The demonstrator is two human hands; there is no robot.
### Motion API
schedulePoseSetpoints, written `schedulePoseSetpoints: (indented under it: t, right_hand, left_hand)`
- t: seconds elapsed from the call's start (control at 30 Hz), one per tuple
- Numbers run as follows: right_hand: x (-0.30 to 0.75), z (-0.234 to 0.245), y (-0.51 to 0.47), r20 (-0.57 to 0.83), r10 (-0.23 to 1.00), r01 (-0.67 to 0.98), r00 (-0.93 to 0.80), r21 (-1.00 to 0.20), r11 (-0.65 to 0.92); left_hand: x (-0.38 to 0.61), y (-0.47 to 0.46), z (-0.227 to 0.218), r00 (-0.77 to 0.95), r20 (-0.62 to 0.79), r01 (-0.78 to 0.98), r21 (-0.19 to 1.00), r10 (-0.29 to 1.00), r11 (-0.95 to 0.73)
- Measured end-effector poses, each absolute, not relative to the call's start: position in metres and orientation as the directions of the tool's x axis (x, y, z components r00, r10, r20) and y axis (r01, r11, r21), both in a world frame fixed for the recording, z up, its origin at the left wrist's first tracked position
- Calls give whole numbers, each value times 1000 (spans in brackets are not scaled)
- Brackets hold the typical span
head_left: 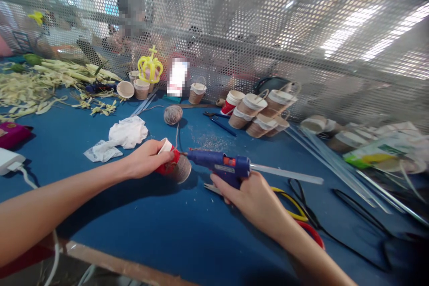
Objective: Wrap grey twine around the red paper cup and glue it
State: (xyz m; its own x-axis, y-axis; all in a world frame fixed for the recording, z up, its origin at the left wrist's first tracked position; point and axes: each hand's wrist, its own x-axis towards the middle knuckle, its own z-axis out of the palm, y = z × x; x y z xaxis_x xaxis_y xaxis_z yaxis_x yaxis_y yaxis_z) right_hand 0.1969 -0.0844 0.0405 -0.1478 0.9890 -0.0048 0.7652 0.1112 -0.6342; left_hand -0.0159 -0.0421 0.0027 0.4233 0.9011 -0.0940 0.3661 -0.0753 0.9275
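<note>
My left hand [149,159] is closed around a red and white paper cup [166,168], tilted on its side above the blue table. Grey-brown twine [182,170] is wound round the cup's lower part. A strand runs from it up to a ball of twine [173,115]. In my right hand [246,193] is a blue hot glue gun [219,164] with a clear glue stick [286,173] jutting from its back. Its nozzle points left, close to the cup's side; whether they touch I cannot tell. Scissors [300,205] with yellow and red handles lie partly hidden under my right hand and forearm.
Twine-wrapped cups [252,105] stand stacked behind, near a perforated metal screen [214,18]. Pliers [219,121] lie before them. Clear glue sticks [338,165] and a black cord [355,214] are at right. Crumpled white plastic [127,133] and pale husks [30,85] are at left.
</note>
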Motion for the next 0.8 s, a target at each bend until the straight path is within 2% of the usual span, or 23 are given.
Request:
schedulePoseSetpoints:
  t: [0.1,0.27,0.4,0.63,0.8]
  right_hand:
    - [197,40,-82,-75,991,746,-113,-666,35]
    - [196,45,-85,-92,989,737,-114,-675,22]
    - [195,45,-92,-65,987,737,-146,-673,65]
    - [193,49,-96,-19,976,793,-218,-587,166]
    - [194,47,-92,-80,987,765,-139,-642,56]
  left_hand:
    - [-18,-42,0,443,-84,376,921,893,-100]
    - [-17,-41,0,432,-88,371,925,898,-88]
    - [-14,-41,5,404,-104,351,935,909,-49]
    - [-14,-41,11,433,-121,342,939,893,-38]
    - [-16,-41,7,409,-110,359,932,906,-49]
